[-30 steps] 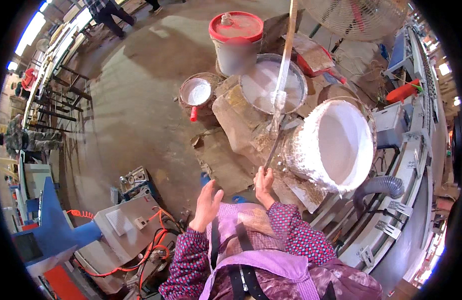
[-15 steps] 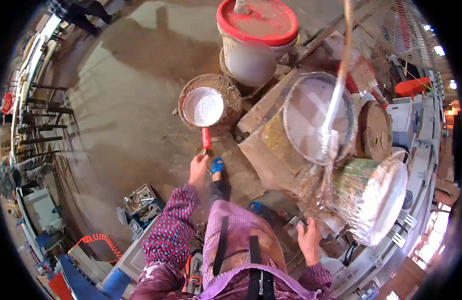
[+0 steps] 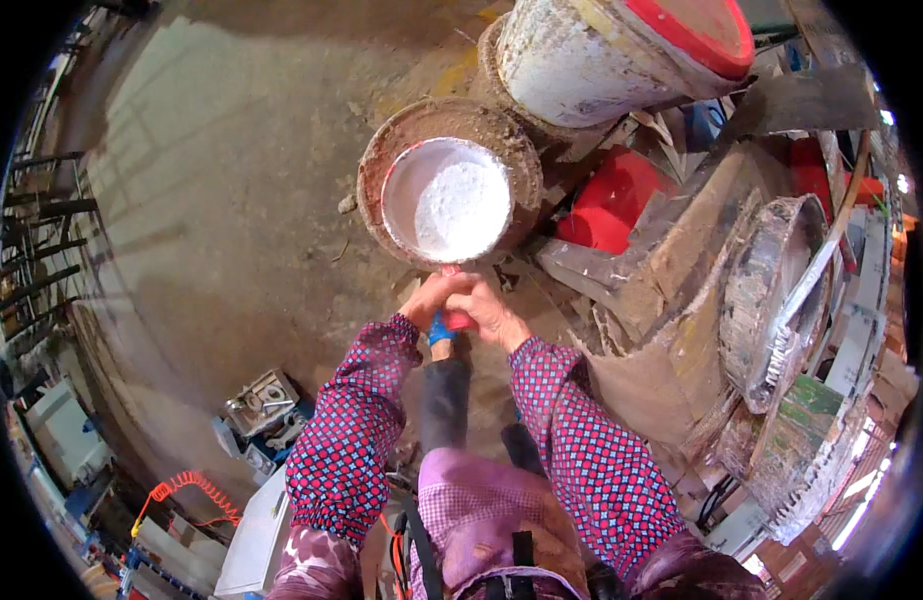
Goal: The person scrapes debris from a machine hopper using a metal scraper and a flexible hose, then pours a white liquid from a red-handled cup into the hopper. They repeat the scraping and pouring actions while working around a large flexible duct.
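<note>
Now both hands (image 3: 459, 303) grip scoop (image 3: 447, 205), handle (image 3: 451, 300) twd person.

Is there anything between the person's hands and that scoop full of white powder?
Nothing visible. Both the left hand and the right hand are already closed around the scoop's red handle; the scoop of white powder rests in a crusted round basin just beyond them.

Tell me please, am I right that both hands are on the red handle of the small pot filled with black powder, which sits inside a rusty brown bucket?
Not quite: the powder is white, not black, as the head view shows. The rest stands: the left hand and right hand meet at the red handle of the small pot, which sits inside the rusty brown bucket.
</note>
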`<action>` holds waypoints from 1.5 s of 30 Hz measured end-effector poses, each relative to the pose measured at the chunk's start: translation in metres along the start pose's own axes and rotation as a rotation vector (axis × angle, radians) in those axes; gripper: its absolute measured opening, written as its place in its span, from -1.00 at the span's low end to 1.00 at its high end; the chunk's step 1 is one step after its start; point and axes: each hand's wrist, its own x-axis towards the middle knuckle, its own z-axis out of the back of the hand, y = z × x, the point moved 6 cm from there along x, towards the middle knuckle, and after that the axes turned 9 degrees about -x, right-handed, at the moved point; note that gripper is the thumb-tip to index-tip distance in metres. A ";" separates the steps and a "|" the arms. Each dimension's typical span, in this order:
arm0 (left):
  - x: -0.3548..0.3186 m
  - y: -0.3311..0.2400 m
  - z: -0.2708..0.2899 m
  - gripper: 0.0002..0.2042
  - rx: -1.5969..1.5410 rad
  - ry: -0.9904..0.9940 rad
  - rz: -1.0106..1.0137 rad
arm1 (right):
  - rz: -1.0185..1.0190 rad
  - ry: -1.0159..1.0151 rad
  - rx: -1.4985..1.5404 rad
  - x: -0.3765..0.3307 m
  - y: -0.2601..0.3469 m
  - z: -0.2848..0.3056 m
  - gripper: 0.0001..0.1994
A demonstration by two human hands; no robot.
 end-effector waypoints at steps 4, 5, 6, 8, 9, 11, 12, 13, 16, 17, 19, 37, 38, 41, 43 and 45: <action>0.005 0.027 -0.006 -0.75 -0.814 -0.196 0.294 | 0.113 -0.217 0.056 0.002 -0.010 -0.007 -0.80; 0.004 0.023 -0.004 -0.76 -0.780 -0.170 0.215 | 0.150 -0.227 -0.003 -0.002 -0.001 -0.011 -0.78; 0.002 0.018 -0.004 -0.76 -0.743 -0.145 0.135 | 0.190 -0.235 -0.063 -0.007 0.009 -0.015 -0.76; -0.004 0.007 -0.013 -0.77 -0.737 -0.170 0.144 | 0.329 -0.296 -0.158 -0.021 0.023 -0.018 -0.87; -0.006 -0.003 -0.020 -0.77 -0.705 -0.183 0.125 | 0.343 -0.291 -0.140 -0.031 0.025 -0.015 -0.84; -0.020 -0.030 -0.038 -0.77 -0.662 -0.221 0.044 | 0.488 -0.324 -0.264 -0.055 0.041 -0.022 -0.85; -0.031 -0.036 -0.050 -0.78 -0.602 -0.276 0.111 | 0.324 -0.191 -0.332 -0.071 0.035 -0.019 -0.86; -0.041 -0.042 -0.062 -0.83 -0.665 -0.204 0.058 | 0.720 -0.329 -0.803 -0.098 0.060 -0.031 -0.84; -0.078 -0.060 -0.109 -0.81 -0.935 -0.173 -0.128 | 0.685 -0.348 -0.698 -0.155 0.068 -0.049 -0.72; -0.098 -0.093 -0.130 -0.78 -0.880 -0.187 -0.127 | 0.502 -0.210 -0.585 -0.171 0.065 -0.049 -0.68; -0.142 -0.091 -0.150 -0.75 -0.745 -0.275 -0.045 | 0.388 -0.135 -0.609 -0.204 0.049 -0.065 -0.83; -0.395 -0.046 -0.473 -0.73 -1.066 -0.702 -0.820 | 0.337 0.571 -1.129 -0.580 -0.054 -0.173 -0.78; -0.417 -0.054 -0.491 -0.76 -1.000 -0.827 -0.918 | 0.401 0.630 -1.093 -0.592 -0.069 -0.176 -0.77; -0.435 -0.005 -0.532 -0.79 -1.314 -0.804 -1.016 | 0.277 0.859 -1.235 -0.616 -0.126 -0.174 -0.79; -0.450 -0.011 -0.577 -0.80 -1.366 -0.888 -1.128 | 0.313 0.949 -1.386 -0.630 -0.145 -0.158 -0.76; -0.475 0.001 -0.611 -0.77 -1.293 -1.042 -1.294 | 0.219 1.003 -1.509 -0.675 -0.155 -0.165 -0.73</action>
